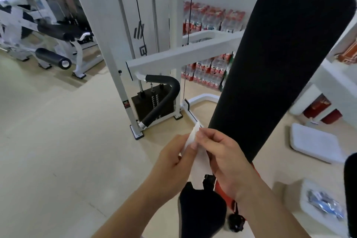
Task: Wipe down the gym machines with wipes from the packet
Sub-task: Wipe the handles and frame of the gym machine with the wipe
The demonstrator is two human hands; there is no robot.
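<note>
1. White wipe point(201, 162) hangs pinched between my left hand point(173, 162) and right hand point(227, 162), with thumbs and fingertips closed on its upper edge. I judge I am unfolding it, with no wiping begun.
2. Next I need it spread flat under my fingers and pressed onto the black back pad point(280, 67), just right of them.
3. Beige floor point(58, 141) lies below my fingers and a weight stack point(154, 100) stands beyond them. A blurred blue packet point(326, 206), possibly the wipes, sits well to the right.

the light was even and bright, shadows soft; edges bowed with wide-angle distortion, and the corners perhaps blurred.
</note>
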